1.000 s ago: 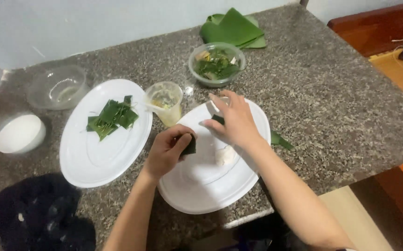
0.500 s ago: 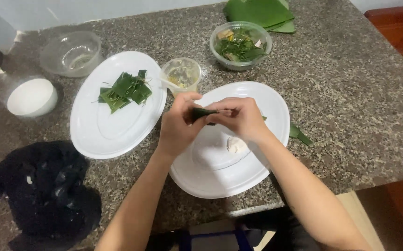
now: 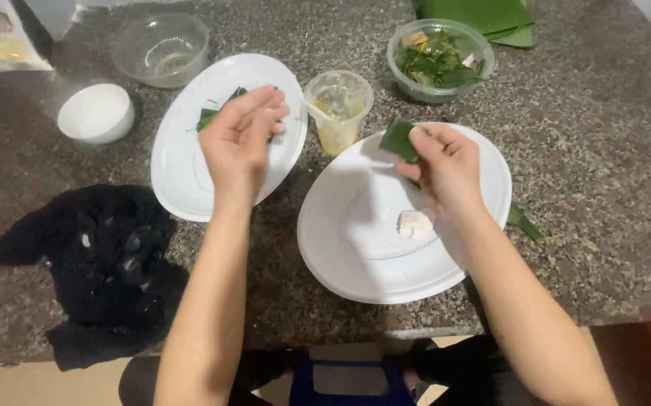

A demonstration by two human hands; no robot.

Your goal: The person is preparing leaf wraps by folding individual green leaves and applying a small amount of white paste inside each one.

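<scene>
Over the right-hand white oval plate (image 3: 355,248), the right hand (image 3: 446,169) pinches a small folded green leaf piece (image 3: 399,140) between thumb and fingertips; grip tight on the leaf, other fingers curled. Leaf piece sits above the plate's upper rim, off the surface. A small white dough-like lump (image 3: 414,223) lies on the same plate, just below the right wrist. Left hand (image 3: 241,139) hovers over the left white oval plate (image 3: 183,180), fingers loosely bunched with thumb near the fingertips; cannot tell whether it has anything in them. Under and behind its fingers a pile of cut green leaf pieces (image 3: 211,116) lies on that plate. Between the two plates stands a clear plastic cup with yellowish liquid (image 3: 338,110). Beyond it, a clear round bowl of mixed green leaf scraps (image 3: 440,59), with a stack of large green leaves (image 3: 483,15) at the far edge. Far left: an empty clear plastic bowl (image 3: 161,49) and a small white round bowl (image 3: 96,113). A crumpled black cloth (image 3: 107,263) lies on the speckled grey stone counter (image 3: 604,188), near the left forearm.
</scene>
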